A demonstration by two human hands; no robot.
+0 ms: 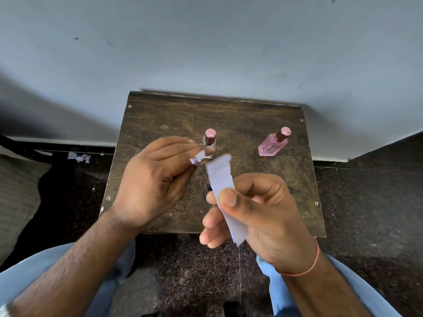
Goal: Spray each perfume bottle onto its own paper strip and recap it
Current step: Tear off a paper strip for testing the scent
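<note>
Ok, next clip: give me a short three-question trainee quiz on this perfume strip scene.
1. True or false: the pink bottle on the table has its cap on.
2. Which hand holds the long paper strip? A) left hand B) right hand C) neither
3. Fill in: the left hand pinches a small ____ of paper in front of the clear bottle.

Key: 1 true; 2 B; 3 scrap.
</note>
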